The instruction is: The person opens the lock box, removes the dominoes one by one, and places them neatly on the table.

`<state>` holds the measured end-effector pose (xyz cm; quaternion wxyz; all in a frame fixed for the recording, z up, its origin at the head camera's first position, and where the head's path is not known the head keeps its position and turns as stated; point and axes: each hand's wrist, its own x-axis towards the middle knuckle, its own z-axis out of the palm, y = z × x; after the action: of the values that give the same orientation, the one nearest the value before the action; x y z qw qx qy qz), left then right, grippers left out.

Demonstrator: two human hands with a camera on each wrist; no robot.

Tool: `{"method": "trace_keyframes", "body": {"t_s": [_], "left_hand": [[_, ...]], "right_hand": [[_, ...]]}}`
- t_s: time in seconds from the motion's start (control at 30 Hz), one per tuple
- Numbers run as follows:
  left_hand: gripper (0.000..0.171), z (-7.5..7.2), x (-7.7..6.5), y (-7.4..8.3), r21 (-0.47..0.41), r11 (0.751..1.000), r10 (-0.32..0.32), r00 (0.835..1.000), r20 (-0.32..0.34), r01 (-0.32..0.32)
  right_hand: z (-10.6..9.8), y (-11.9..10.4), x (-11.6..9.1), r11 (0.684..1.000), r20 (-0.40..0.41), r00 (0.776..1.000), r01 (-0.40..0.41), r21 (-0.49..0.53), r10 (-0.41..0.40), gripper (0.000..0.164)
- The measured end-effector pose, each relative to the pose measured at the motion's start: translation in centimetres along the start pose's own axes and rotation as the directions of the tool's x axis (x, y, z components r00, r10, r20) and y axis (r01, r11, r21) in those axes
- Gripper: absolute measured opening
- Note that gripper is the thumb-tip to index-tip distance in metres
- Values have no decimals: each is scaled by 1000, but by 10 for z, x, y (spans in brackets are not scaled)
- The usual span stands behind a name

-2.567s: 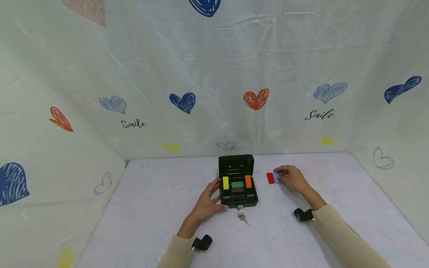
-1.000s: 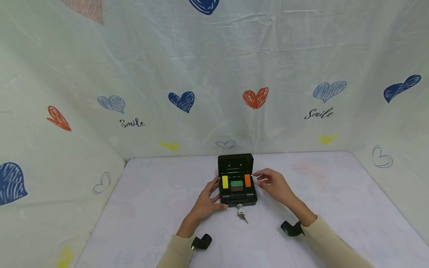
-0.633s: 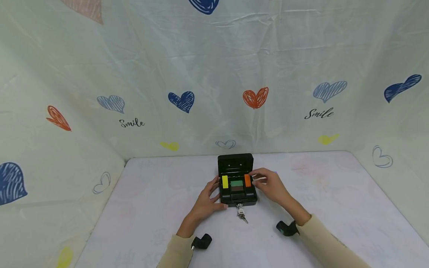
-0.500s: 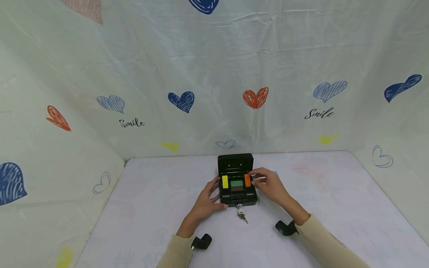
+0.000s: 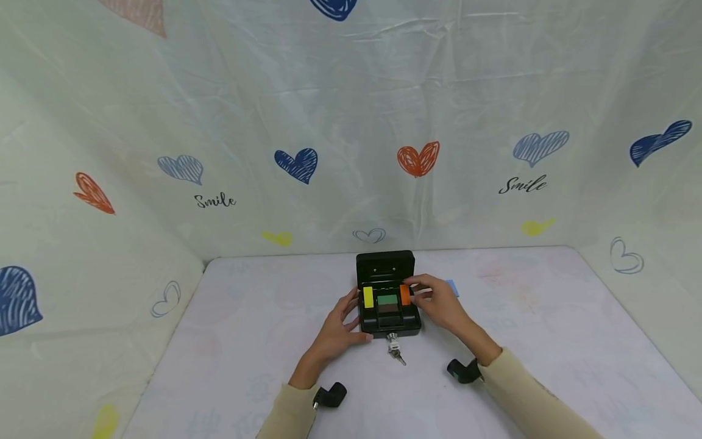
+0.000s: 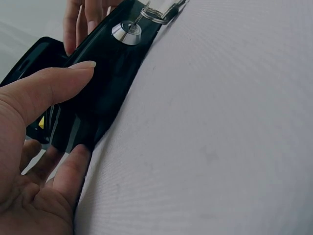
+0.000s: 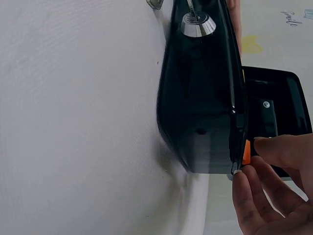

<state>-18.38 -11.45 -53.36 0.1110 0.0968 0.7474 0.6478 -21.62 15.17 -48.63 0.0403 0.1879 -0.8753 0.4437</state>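
Observation:
A black cash box stands with its lid raised. My left hand holds its left side, thumb on the front face and the other fingers along the side. A yellow block sits in the left compartment, a green block and a brown block in the middle. At the right compartment, my right hand pinches an orange block between thumb and fingers, other fingertips right at the box rim. On the table behind that hand shows a light blue block.
Keys hang from the lock at the box front, lying toward the near table. The white table reaches back to a heart-printed curtain. A black wrist camera sits beside the right sleeve.
My right hand has moved left from the light blue block to the orange block in the box. It now covers where the red block lay. My left hand has stayed on the box.

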Motion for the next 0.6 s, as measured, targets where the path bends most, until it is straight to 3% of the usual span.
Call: {"method": "trace_keyframes", "body": {"t_s": [0.6], "left_hand": [[111,0,-1,1,-5,1000,4,1000,-3,-4]], "right_hand": [[4,2,0,998,6,999,53,-46,-53,35]]}}
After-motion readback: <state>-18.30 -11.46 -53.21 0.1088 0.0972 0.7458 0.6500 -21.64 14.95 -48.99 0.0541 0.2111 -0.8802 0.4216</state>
